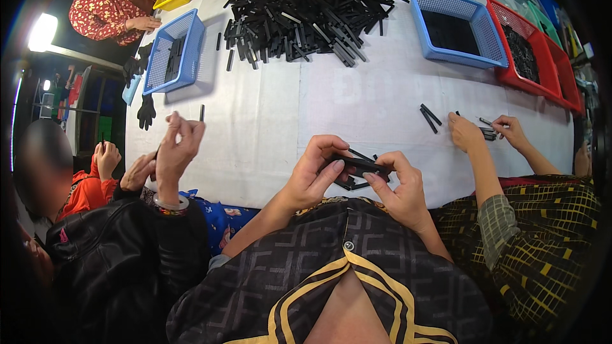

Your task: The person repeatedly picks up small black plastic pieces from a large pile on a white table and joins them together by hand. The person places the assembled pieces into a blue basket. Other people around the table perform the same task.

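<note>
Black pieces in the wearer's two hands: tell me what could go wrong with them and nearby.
The black pieces between left hand and right hand could slip, being pinched near the fingertips, and perhaps mix with the loose pieces close by.

The black glove near the table's left edge might get knocked off.

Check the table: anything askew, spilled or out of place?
Mildly odd: a black glove lies loose beside the left blue basket, and a lone black strip sits apart from the main pile. Both look stray; no damage visible.
</note>
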Tool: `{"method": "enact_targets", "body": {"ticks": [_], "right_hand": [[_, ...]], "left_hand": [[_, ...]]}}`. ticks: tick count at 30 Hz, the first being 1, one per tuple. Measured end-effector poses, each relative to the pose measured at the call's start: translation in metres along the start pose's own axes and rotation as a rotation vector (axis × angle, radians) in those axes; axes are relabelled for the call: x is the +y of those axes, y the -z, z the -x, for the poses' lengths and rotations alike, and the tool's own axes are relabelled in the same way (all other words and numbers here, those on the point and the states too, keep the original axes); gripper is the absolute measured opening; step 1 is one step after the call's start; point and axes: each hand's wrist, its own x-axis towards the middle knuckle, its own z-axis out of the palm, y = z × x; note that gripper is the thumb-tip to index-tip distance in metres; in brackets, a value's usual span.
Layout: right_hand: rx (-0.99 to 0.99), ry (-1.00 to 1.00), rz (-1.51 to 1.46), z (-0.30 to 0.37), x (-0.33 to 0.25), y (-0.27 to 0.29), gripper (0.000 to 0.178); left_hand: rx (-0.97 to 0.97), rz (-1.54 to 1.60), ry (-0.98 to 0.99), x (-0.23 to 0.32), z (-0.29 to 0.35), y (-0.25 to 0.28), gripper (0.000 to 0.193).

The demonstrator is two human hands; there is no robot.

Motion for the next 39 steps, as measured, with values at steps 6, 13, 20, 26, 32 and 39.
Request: {"method": "enact_targets", "body": {"ticks": [6,13,20,26,32,39], "right_hand": [[0.013,0.031,0.049,-0.004,0.007,0.002,0.015],[-0.089,-0.256,-0.089,-0.009,0.011,0.003,0.013],[-0.096,-0.417,-0.508,-0.008,0.038,-0.008,0.019],[-0.214,-0.422,-0.443,-0.014,0.061,-0.022,0.023],[-0.219,-0.46,-0.496,-0.011,0.066,-0.017,0.027],[-0.246,-0.463,-0.499,-0.014,0.065,-0.019,0.027]], "left_hand": [[0.0,-0.04,0.059,-0.002,-0.004,-0.001,0.03],[0.059,-0.252,0.084,-0.013,-0.026,-0.013,0.01],[0.12,0.035,0.411,-0.021,-0.033,-0.002,0.016],[-0.016,-0.392,0.251,-0.018,-0.037,-0.009,0.013],[0.029,-0.289,0.271,-0.031,-0.037,-0.001,0.011],[-0.052,-0.349,0.256,-0.022,-0.045,0.0,0.011]]}}
